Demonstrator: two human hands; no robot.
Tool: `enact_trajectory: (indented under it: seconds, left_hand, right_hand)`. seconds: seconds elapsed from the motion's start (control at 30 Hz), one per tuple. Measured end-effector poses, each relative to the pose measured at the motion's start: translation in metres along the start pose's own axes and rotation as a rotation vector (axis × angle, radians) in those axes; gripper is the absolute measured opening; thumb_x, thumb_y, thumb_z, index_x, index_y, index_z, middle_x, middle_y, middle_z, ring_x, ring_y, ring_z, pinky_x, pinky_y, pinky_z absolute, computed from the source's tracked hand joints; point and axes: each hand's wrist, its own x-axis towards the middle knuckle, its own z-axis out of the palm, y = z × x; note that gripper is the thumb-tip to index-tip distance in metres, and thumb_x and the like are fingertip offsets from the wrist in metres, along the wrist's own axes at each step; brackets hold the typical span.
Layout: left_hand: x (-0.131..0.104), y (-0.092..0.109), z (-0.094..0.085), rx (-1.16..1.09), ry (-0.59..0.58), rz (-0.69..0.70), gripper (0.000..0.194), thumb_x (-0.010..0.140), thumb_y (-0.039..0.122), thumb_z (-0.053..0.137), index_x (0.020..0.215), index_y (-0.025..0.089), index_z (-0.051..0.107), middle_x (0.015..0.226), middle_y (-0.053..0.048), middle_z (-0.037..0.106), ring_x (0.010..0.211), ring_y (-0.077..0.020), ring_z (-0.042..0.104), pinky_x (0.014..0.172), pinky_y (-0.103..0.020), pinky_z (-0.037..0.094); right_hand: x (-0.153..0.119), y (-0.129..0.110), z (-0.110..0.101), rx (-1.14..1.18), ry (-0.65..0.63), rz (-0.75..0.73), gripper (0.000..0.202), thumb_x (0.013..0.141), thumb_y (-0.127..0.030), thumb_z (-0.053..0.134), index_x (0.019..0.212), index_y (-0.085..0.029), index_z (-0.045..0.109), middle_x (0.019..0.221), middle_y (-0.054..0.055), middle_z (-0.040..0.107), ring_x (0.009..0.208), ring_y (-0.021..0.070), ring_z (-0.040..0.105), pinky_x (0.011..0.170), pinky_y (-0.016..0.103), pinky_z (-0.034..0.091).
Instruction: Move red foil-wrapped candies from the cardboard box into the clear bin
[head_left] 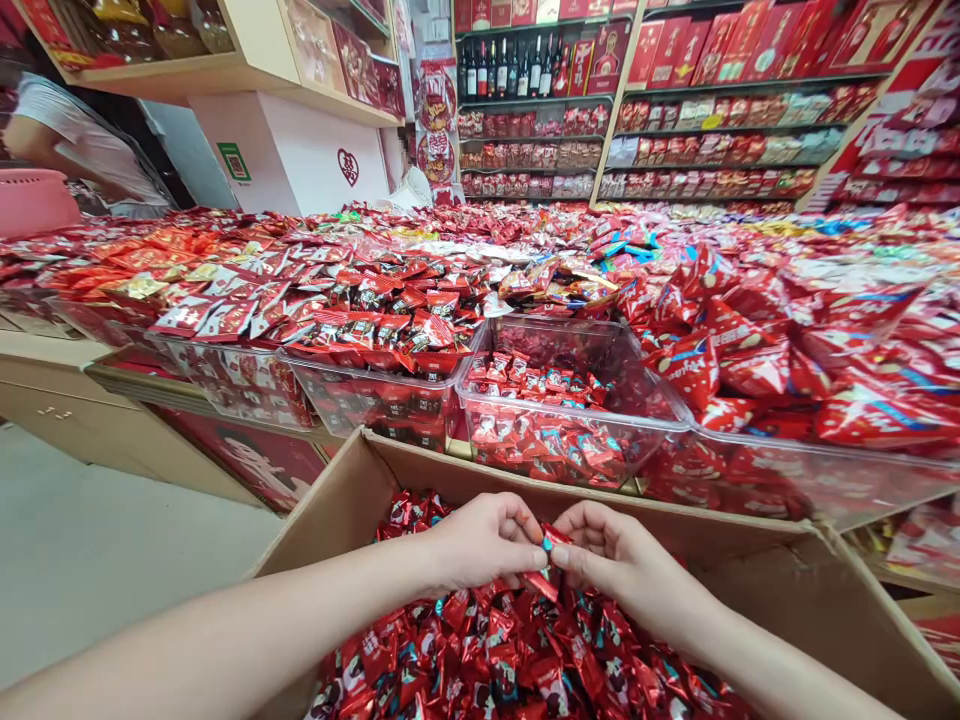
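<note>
Over an open cardboard box (pixel 795 590) full of red wrapped candies (pixel 517 670), both hands meet at one small candy (pixel 549 560) in a red wrapper with a bit of blue. My left hand (pixel 491 540) pinches its left side between thumb and fingers. On the right side, the thumb and curled fingers of my right hand (pixel 615 550) grip the same candy. Part of the wrapper is hidden by the fingertips.
Beyond the box stands a clear bin (pixel 577 420) partly filled with small red candies. Fuller bins of red packets (pixel 375 330) flank it. Stocked shelves (pixel 540 100) line the back; a person in a white shirt (pixel 71 130) is at the upper left.
</note>
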Motion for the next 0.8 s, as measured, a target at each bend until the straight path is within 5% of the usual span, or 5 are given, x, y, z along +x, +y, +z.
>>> enact_trajectory:
  seconds: [0.2,0.37,0.5,0.67,0.8]
  left_hand:
    - [-0.011,0.017,0.002,-0.043,-0.018,-0.027,0.026,0.056,0.014,0.055,0.075,0.017,0.037,0.048,0.008,0.048,0.039,-0.005,0.042,0.042,-0.017,0.032]
    - [-0.027,0.037,0.006,-0.137,0.004,0.1,0.025,0.058,0.008,0.051,0.075,0.016,0.035,0.049,0.01,0.043,0.041,-0.0003,0.03,0.042,-0.014,0.021]
    - [-0.045,0.064,-0.002,-0.209,-0.032,0.258,0.02,0.069,0.015,0.049,0.085,0.016,0.037,0.056,0.007,0.045,0.05,-0.0025,0.041,0.052,-0.017,0.032]
    - [-0.063,0.093,-0.023,-0.095,-0.022,0.408,0.026,0.075,0.025,0.046,0.099,0.019,0.037,0.085,-0.003,0.054,0.069,-0.0109,0.055,0.06,-0.024,0.039]
    - [-0.068,0.086,-0.051,0.375,0.061,0.452,0.015,0.077,0.025,0.042,0.088,0.017,0.047,0.073,0.0,0.054,0.067,-0.0099,0.051,0.06,-0.022,0.038]
  right_hand:
    - [-0.02,-0.028,0.002,-0.775,0.161,-0.461,0.023,0.076,-0.024,0.051,0.098,-0.019,0.048,0.099,0.009,0.052,0.087,0.02,0.051,0.073,0.031,0.044]
    - [-0.022,-0.042,0.01,-1.039,0.098,-0.616,0.025,0.069,-0.014,0.052,0.093,-0.02,0.05,0.09,0.008,0.057,0.079,0.021,0.055,0.065,0.031,0.049]
    - [-0.016,-0.075,0.004,-1.066,0.169,-0.77,0.015,0.072,-0.011,0.044,0.079,-0.022,0.052,0.088,0.008,0.06,0.076,0.0189,0.056,0.062,0.027,0.049]
    - [0.005,-0.14,-0.028,-0.992,0.183,-0.648,0.008,0.073,-0.023,0.05,0.066,-0.021,0.054,0.081,0.002,0.062,0.065,0.0126,0.057,0.053,0.019,0.045]
    - [0.058,-0.165,-0.049,-1.449,0.321,-0.412,0.006,0.072,-0.021,0.052,0.069,-0.017,0.056,0.066,0.003,0.06,0.061,0.0147,0.055,0.054,0.023,0.04]
